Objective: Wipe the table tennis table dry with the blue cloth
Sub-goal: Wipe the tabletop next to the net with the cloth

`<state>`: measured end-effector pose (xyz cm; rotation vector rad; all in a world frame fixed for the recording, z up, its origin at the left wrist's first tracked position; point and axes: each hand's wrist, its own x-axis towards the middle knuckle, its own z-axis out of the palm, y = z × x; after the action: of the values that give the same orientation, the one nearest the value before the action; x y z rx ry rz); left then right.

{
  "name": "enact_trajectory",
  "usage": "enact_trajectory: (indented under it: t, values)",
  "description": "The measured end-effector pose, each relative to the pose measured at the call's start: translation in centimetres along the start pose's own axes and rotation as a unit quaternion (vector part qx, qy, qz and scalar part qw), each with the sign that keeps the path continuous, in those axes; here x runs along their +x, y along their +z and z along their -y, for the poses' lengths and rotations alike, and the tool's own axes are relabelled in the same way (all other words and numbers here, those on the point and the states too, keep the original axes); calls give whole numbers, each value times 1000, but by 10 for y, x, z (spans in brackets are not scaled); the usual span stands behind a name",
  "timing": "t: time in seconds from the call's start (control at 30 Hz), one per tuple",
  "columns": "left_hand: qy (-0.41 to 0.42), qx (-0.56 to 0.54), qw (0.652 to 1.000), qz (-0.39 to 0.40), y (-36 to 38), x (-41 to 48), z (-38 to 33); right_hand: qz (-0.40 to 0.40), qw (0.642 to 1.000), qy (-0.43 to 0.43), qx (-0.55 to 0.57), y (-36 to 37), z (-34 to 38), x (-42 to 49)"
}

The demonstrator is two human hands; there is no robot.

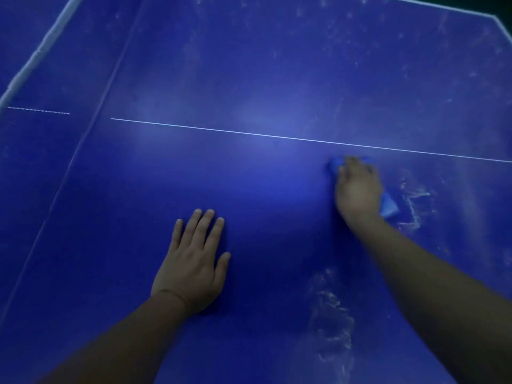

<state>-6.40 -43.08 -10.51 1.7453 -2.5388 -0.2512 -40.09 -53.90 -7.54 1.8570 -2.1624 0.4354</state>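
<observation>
From the head camera, the blue cloth (389, 205) is a small, lighter-blue wad, mostly hidden. One corner sticks out beside the wrist and another bit shows past the fingertips. It lies on the table tennis table (249, 79), just short of the thin white line (277, 136) and towards the right. The right hand (357, 187) lies on top of it, palm down and fingers stretched forward, pressing it to the surface; the hand is blurred. The left hand (194, 261) rests flat on the bare top well apart from it, fingers straight and slightly spread, holding nothing.

I count one cloth, two hands and one table. The top is deep blue and dimly lit, with a pale sheen in the middle. Whitish wet streaks (332, 314) show near the right forearm, and more smears (412, 198) just right of the cloth. The net (36, 54) crosses the far left corner.
</observation>
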Motion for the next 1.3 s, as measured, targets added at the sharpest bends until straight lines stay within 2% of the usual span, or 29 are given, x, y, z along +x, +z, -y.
enact_trajectory:
  t: [0.1,0.2,0.23,0.3,0.4,0.43,0.47,0.53,0.6,0.67,0.77,0.87,0.9,1.0,1.07,1.17,1.23,1.3]
  values:
    - [-2,1,1000,1,-2,1,0,88,981,-152,80,21,85,-13]
    - [-3,3,1000,1,-2,1,0,141,972,-179,67,34,94,5]
    - [-3,2,1000,1,-1,1,0,134,980,-140,38,37,74,15]
    - [-3,2,1000,0,0,0,0,110,993,33,-6,35,18,33]
    - [-5,2,1000,3,0,1,0,109,961,255,-13,17,-39,34]
    - [-6,1,1000,4,-1,1,0,103,957,272,-8,16,-31,29]
    - [-7,0,1000,5,-1,1,0,88,967,238,5,16,-15,25]
    - [-8,1,1000,8,-1,0,0,67,995,76,23,28,39,18]
    - [-9,2,1000,9,-1,1,0,120,988,-77,54,39,100,14]
    - [-11,5,1000,7,-2,2,-1,178,968,-162,66,44,134,16]
    - [-11,2,1000,8,-2,3,0,145,976,-148,59,40,94,37]
    - [-11,-2,1000,7,-2,2,0,98,995,-8,24,31,-17,41]
    - [-12,-2,1000,8,-2,2,0,103,994,29,28,26,-52,37]
    - [-8,-4,1000,15,-3,2,0,135,985,84,73,19,-82,21]
    - [-10,-8,1000,15,-4,2,0,153,982,26,112,16,-51,8]
    - [-11,-17,1000,22,-5,2,1,178,954,-183,160,-1,16,-28]
    - [-3,-31,999,21,-5,2,3,177,908,-328,193,-22,46,-83]
    - [14,-61,998,19,-7,0,8,215,835,-448,236,-54,52,-151]
